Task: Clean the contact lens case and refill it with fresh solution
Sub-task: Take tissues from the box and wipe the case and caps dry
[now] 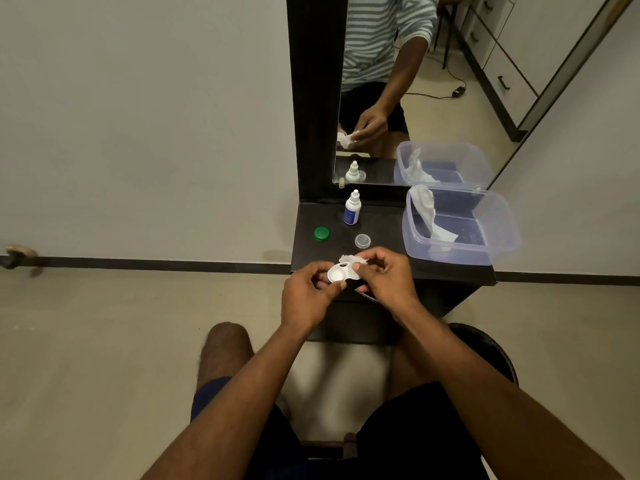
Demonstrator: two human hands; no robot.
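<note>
I hold a white contact lens case [337,273] over the front edge of a small dark table [311,251]. My left hand [308,294] grips its left end, and one open well faces up. My right hand [386,277] pinches a crumpled white tissue [349,259] against the case's right well. A small white solution bottle [352,209] with a blue label stands upright at the back of the table. A green cap [321,234] and a clear cap [362,241] lie loose on the tabletop between the bottle and my hands.
A clear plastic tub [498,233] holding a used tissue sits on the table's right side. A dark-framed mirror [381,81] rises behind the table against the wall. My knees and a dark stool are below the table's front edge.
</note>
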